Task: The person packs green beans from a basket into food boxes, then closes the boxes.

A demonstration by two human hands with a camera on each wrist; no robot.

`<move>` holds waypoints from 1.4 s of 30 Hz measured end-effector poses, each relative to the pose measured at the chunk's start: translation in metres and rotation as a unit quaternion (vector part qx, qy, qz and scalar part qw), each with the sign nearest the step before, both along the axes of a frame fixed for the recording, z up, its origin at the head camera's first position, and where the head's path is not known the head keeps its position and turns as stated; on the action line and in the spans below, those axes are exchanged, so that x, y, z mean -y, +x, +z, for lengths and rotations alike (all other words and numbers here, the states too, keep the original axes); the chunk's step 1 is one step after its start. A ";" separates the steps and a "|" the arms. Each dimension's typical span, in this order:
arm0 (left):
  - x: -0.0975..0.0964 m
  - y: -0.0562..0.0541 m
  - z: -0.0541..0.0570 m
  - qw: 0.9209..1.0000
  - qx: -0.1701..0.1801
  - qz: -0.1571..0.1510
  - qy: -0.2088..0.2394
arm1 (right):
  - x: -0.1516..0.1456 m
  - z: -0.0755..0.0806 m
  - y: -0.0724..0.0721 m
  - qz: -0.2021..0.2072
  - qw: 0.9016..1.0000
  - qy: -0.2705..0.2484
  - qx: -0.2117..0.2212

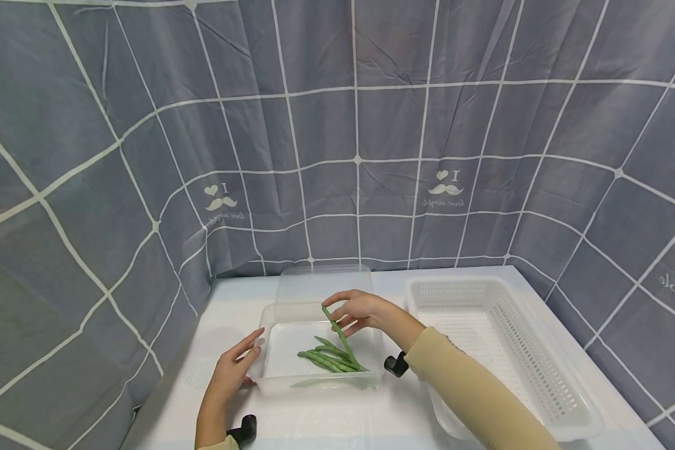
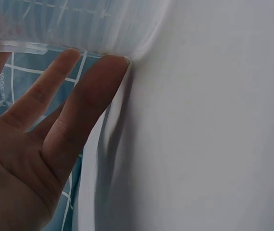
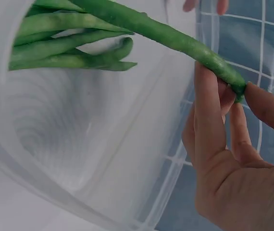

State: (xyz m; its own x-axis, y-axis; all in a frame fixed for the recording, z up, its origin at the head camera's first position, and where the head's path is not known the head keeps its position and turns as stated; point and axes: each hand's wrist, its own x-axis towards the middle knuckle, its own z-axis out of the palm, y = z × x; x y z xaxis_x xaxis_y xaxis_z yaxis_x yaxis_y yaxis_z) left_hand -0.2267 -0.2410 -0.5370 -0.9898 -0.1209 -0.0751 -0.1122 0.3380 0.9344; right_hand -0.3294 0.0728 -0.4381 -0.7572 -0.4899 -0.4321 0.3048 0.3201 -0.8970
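Observation:
My right hand [image 1: 362, 309] pinches one end of a long green bean [image 3: 161, 33] between thumb and fingers. The bean slants down from there, its lower end among several other green beans [image 1: 323, 360]. That small pile lies in a clear plastic container [image 1: 278, 382], toward its front right. At the container's left side is my left hand [image 1: 230, 374], fingers extended. In the left wrist view its fingertips [image 2: 113, 65] touch the container's edge.
A large white perforated basket [image 1: 559, 369] stands on the white table [image 1: 315, 425] at the right, partly behind my right forearm. Behind the container lies a clear flat lid [image 1: 323, 284]. A grey gridded curtain [image 1: 394, 187] encloses the table's back and sides.

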 end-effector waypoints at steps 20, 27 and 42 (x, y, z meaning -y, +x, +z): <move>0.002 -0.001 -0.001 1.000 -0.001 -0.007 -0.014 | 0.029 -0.026 0.023 0.014 0.993 0.102 -0.066; 0.002 -0.001 -0.002 1.000 0.000 -0.002 -0.013 | 0.038 -0.028 0.026 0.005 0.990 0.120 -0.075; 0.001 0.000 0.000 1.000 0.004 -0.001 -0.018 | 0.035 -0.029 0.028 -0.003 0.990 0.118 -0.080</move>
